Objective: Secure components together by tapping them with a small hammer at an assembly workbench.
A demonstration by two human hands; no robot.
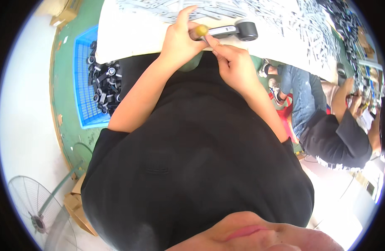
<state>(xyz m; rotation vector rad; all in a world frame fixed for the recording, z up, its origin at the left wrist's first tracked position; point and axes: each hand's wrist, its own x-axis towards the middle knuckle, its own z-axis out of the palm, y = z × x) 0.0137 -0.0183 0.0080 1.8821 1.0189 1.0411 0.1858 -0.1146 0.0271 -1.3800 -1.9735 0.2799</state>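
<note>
Worker steadies a grey metal arm part at the white table edge.
Left hand wraps it; right hand pinches a yellow-tipped tool — best kept square, the part braced.

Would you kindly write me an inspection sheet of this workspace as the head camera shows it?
Surface: white table, its near edge against the person's body.
Job's things: grey metal part with a black round end, a yellow-tipped tool against it.
Clutter: flat grey metal pieces spread over the far tabletop.
Grippers: left hand grips the tool and the part; right hand pinches just below the tool tip.
Cables: nothing seen.
Surroundings: blue crate of black parts on green floor, standing fan, cardboard, a seated co-worker on the right.
</note>
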